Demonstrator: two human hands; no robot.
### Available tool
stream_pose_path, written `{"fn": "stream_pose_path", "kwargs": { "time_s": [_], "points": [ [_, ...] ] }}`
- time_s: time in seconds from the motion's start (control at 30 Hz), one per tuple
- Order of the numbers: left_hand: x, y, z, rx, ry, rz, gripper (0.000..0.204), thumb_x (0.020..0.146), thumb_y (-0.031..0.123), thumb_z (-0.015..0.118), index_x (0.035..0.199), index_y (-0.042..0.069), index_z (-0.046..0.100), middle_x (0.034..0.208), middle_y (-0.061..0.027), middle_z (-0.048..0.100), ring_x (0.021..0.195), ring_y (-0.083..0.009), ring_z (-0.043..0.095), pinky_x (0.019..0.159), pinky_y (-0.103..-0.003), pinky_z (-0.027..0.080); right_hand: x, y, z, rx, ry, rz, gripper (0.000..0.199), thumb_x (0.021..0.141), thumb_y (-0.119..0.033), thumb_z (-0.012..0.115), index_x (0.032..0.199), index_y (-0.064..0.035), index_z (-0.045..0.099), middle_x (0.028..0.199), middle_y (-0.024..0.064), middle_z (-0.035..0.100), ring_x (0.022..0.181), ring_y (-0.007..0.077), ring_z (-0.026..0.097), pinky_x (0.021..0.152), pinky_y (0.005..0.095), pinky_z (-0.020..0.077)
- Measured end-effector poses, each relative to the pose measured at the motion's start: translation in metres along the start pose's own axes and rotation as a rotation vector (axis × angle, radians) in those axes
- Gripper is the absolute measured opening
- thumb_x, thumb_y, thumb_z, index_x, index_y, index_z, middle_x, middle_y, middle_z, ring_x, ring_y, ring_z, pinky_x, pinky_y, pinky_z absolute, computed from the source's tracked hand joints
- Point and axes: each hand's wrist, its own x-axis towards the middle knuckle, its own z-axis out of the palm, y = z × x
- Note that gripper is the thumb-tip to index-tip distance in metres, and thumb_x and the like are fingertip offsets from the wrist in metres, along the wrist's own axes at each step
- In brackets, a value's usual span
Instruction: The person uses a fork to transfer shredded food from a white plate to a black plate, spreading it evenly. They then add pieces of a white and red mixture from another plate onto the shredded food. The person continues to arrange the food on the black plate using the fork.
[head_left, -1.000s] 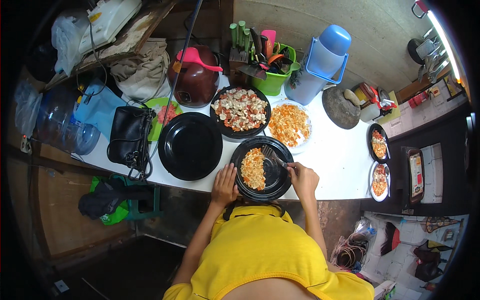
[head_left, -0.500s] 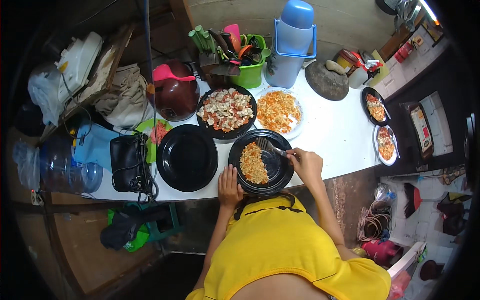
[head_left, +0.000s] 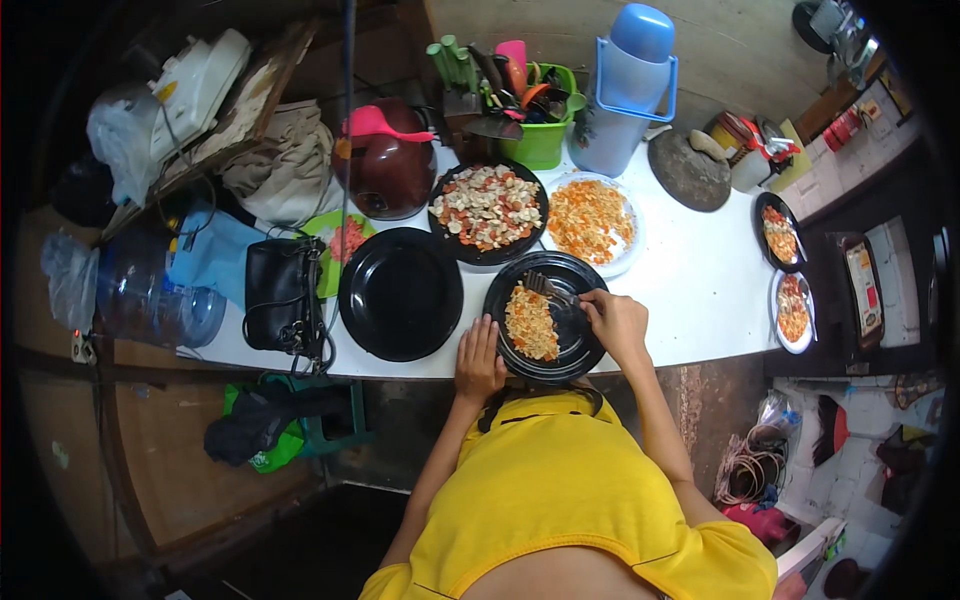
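Observation:
A black plate (head_left: 578, 346) lies at the table's front edge, before my body. Along its left side is a mound of orange-flecked rice-like food (head_left: 531, 325); the right side of the plate is bare. My right hand (head_left: 616, 322) is closed around the handle of a metal fork (head_left: 545, 288), whose tines rest at the mound's upper edge. My left hand (head_left: 480, 360) lies by the plate's left rim, fingers stretched out and holding nothing.
An empty black plate (head_left: 400, 296) sits to the left. Behind are a black plate of chopped food (head_left: 487, 214) and a white plate of orange-flecked food (head_left: 594, 222). A blue jug (head_left: 622, 110), green utensil holder (head_left: 535, 146) and black bag (head_left: 284, 290) stand around. Two filled plates (head_left: 792, 312) are far right.
The whole view has shifted, so the table's things appear farther right. The fork stays at the mound's upper edge, and the mound looks slightly more compact. Both hands keep their places at the plate.

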Motion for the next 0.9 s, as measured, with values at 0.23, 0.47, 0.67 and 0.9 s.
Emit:
{"fn": "stream_pose_path", "kwargs": {
  "time_s": [0.23, 0.47, 0.67, 0.9],
  "points": [
    [-0.003, 0.001, 0.002, 0.013, 0.001, 0.007, 0.053, 0.091, 0.022, 0.035, 0.136, -0.004, 0.046, 0.142, -0.0223, 0.045, 0.133, -0.0366, 0.042, 0.109, -0.047, 0.032, -0.005, 0.000, -0.022, 0.029, -0.016, 0.067, 0.010, 0.081, -0.022, 0.070, 0.086, -0.0146, 0.074, 0.063, 0.0104, 0.066, 0.059, 0.0283, 0.065, 0.056, 0.0383, 0.0482],
    [-0.003, -0.002, 0.002, 0.009, 0.001, -0.002, 0.054, 0.092, 0.024, 0.036, 0.137, -0.004, 0.045, 0.143, -0.0215, 0.044, 0.134, -0.0359, 0.041, 0.110, -0.047, 0.032, -0.032, -0.004, -0.027, -0.025, -0.055, 0.076, 0.009, 0.080, -0.020, 0.070, 0.083, -0.0129, 0.073, 0.065, 0.0113, 0.066, 0.061, 0.0296, 0.065, 0.057, 0.0396, 0.0488],
    [-0.004, 0.000, 0.005, -0.008, 0.023, -0.002, 0.052, 0.092, 0.020, 0.036, 0.137, -0.004, 0.045, 0.142, -0.0221, 0.044, 0.133, -0.0366, 0.042, 0.110, -0.046, 0.032, -0.046, -0.015, -0.056, -0.140, -0.080, 0.092, 0.009, 0.080, -0.019, 0.070, 0.082, -0.0109, 0.074, 0.063, 0.0127, 0.065, 0.060, 0.0296, 0.065, 0.057, 0.0392, 0.0483],
    [0.000, 0.001, 0.007, -0.026, 0.034, -0.013, 0.052, 0.092, 0.020, 0.036, 0.138, -0.004, 0.044, 0.144, -0.0218, 0.043, 0.134, -0.0362, 0.041, 0.111, -0.046, 0.031, -0.070, -0.003, -0.063, -0.123, -0.143, 0.136, 0.008, 0.079, -0.020, 0.071, 0.082, -0.0138, 0.075, 0.059, 0.0131, 0.062, 0.058, 0.0301, 0.063, 0.055, 0.0399, 0.0472]
  ]
}}
